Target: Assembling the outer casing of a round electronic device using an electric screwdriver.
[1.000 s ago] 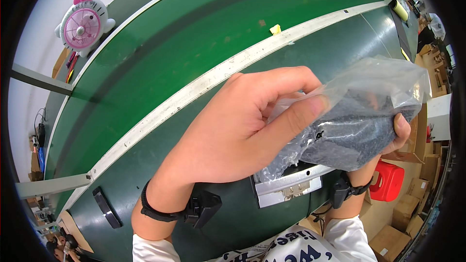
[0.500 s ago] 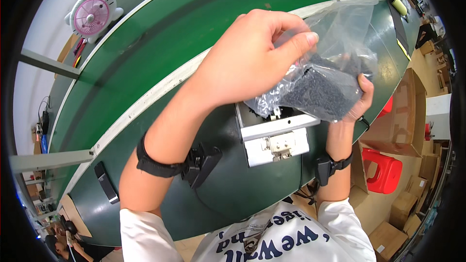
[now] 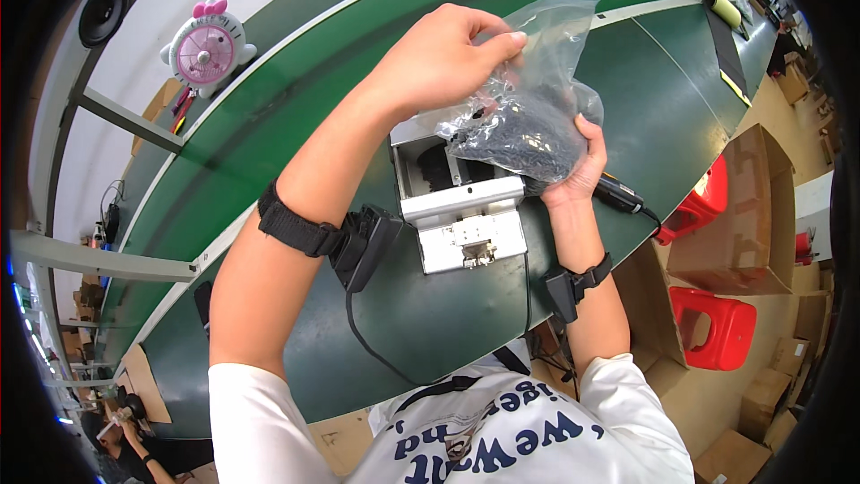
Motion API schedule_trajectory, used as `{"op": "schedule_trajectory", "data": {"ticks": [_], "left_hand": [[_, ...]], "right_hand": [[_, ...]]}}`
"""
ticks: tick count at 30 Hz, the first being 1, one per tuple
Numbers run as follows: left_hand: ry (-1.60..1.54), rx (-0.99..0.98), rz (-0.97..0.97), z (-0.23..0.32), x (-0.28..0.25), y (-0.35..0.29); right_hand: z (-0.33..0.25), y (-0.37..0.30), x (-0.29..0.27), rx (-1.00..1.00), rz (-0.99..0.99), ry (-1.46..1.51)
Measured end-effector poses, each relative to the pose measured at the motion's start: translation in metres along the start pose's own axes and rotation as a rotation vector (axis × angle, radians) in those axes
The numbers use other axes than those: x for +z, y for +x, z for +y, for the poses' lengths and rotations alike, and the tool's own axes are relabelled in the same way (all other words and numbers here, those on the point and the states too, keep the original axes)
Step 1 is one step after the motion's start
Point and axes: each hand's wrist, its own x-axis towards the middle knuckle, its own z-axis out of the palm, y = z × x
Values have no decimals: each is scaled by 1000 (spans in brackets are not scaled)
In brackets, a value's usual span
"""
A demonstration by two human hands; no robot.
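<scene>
A clear plastic bag holds many small dark pieces, too small to name. My left hand pinches the bag's upper left edge between thumb and fingers. From below and the right, my right hand cups the full part of the bag, its thumb on the near side. Beneath the bag stands a silver metal box with an open top and a latch-like fitting on its front. Black material shows inside the box. The bag overhangs the box and hides its far right part.
A black pen-shaped powered tool with a cord lies right of my right hand. A pink and white fan stands beyond the green bench. Red stools and a cardboard box are at the right. Another person is at lower left.
The view has shifted. Both hands and the bag have moved left relative to the metal box, more of whose inside now shows. The powered tool has come into sight.
</scene>
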Motion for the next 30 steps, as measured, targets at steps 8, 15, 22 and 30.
{"op": "schedule_trajectory", "data": {"ticks": [8,15,22,30], "left_hand": [[-13,7,27,0,5,14],[221,65,81,26,13,30],[384,123,118,50,22,47],[502,382,176,75,46,40]], "right_hand": [[6,-2,4,96,-18,19],[9,-2,5,34,-14,44],[9,0,7,14,-26,93],[-67,-25,11,-978,297,-881]]}}
